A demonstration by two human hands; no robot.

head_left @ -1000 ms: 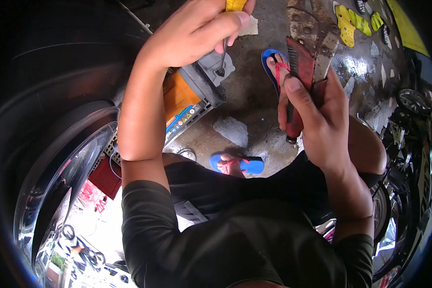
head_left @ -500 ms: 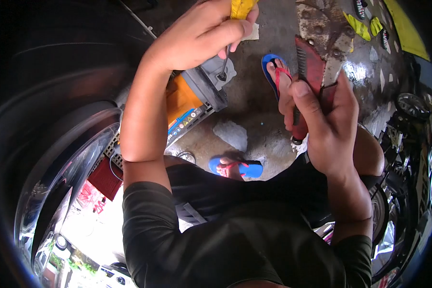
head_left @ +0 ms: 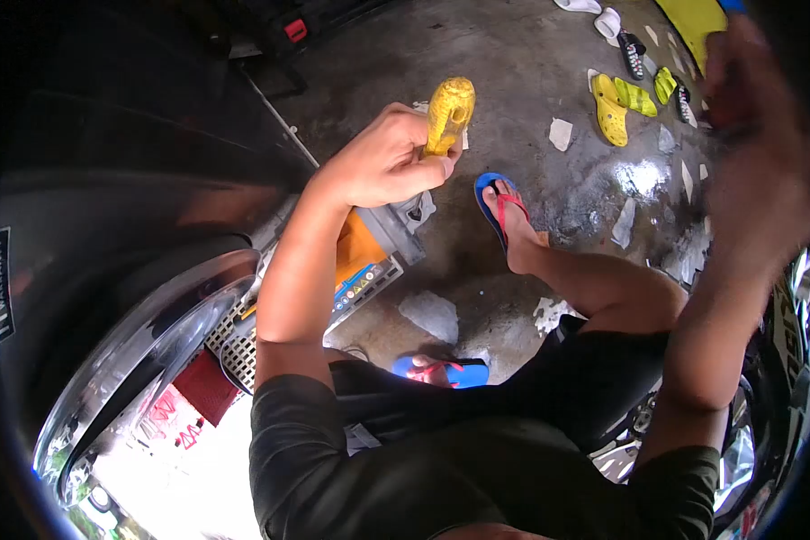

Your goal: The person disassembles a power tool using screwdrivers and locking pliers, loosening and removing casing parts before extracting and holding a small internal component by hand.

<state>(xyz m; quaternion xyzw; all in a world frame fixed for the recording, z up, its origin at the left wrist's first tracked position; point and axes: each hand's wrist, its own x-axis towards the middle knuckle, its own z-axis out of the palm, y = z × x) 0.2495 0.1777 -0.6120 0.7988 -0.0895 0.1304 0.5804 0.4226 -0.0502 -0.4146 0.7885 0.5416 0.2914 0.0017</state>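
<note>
My left hand [head_left: 396, 162] is closed round the yellow handle of a screwdriver [head_left: 450, 112], its worn butt end pointing up. The shaft is hidden below the fist. Under that forearm lies an orange and grey machine [head_left: 360, 247] with warning stickers along its side. My right hand [head_left: 760, 153] is raised at the upper right edge of the view, dark and smeared by motion. A dim reddish patch shows by its fingers, but I cannot make out what is there.
Blue flip-flops [head_left: 486, 193] are on my feet on the wet concrete floor. Yellow clogs [head_left: 610, 112] and several other shoes lie at the upper right. A dark vehicle body [head_left: 126, 171] with a clear lamp fills the left. Motorcycle parts [head_left: 738, 441] stand at the right.
My right hand, which held a worn red and rusty metal tool in front of me, has swung up to the right edge. My left hand has moved down slightly with the screwdriver.
</note>
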